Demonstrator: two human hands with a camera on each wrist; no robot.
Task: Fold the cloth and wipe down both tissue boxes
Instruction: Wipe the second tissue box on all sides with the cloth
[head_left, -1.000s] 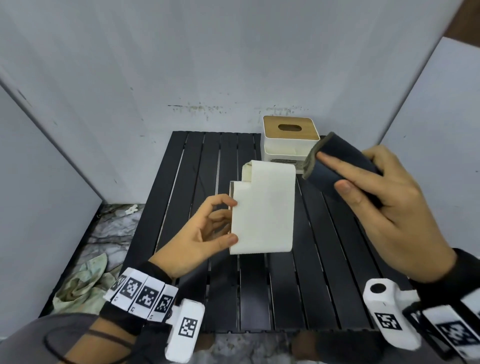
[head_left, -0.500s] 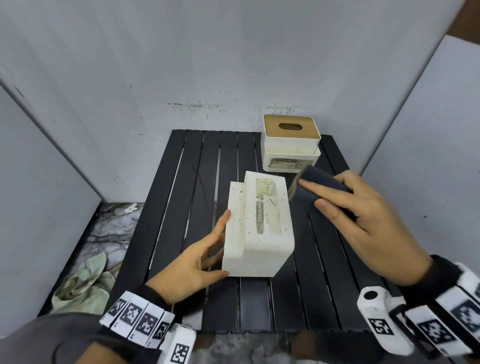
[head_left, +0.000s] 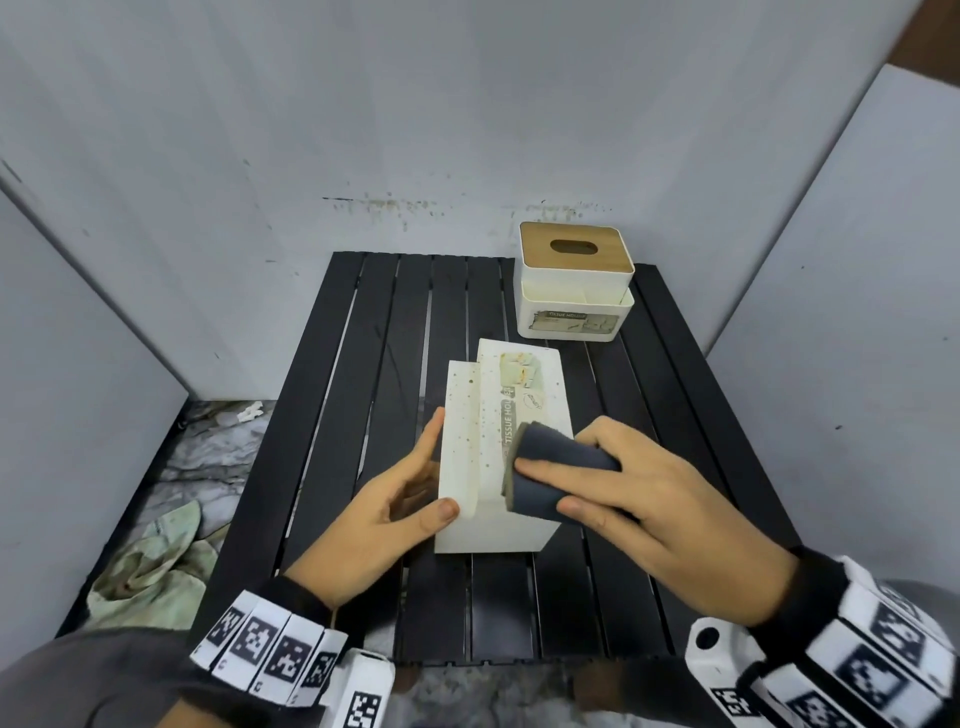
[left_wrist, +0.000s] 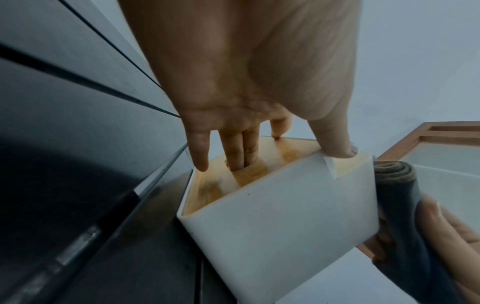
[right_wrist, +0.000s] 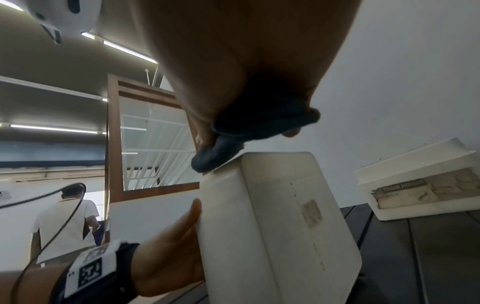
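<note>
A white tissue box (head_left: 519, 384) lies on its side mid-table, label face up. My left hand (head_left: 435, 467) braces its left side: straight fingers (left_wrist: 241, 158) lie against the wooden lid (left_wrist: 259, 172) and the thumb rests on the near upper corner. My right hand (head_left: 548, 487) grips a folded dark cloth (head_left: 566, 457) and presses it on the near end of the box's top face; the cloth (right_wrist: 259, 123) meets the box (right_wrist: 272, 226) edge. A second white box with a wooden lid (head_left: 574, 291) stands upright at the back right.
The black slatted table (head_left: 363, 364) is hemmed in by white panels at the back and on both sides. A pale green rag (head_left: 150, 566) lies on the marble floor to the left. A person in a white shirt (right_wrist: 64, 222) stands far behind.
My left hand has lowered the box from the air onto the table and now braces it. My right hand has brought the cloth from the right onto the box's top, toward the near end.
</note>
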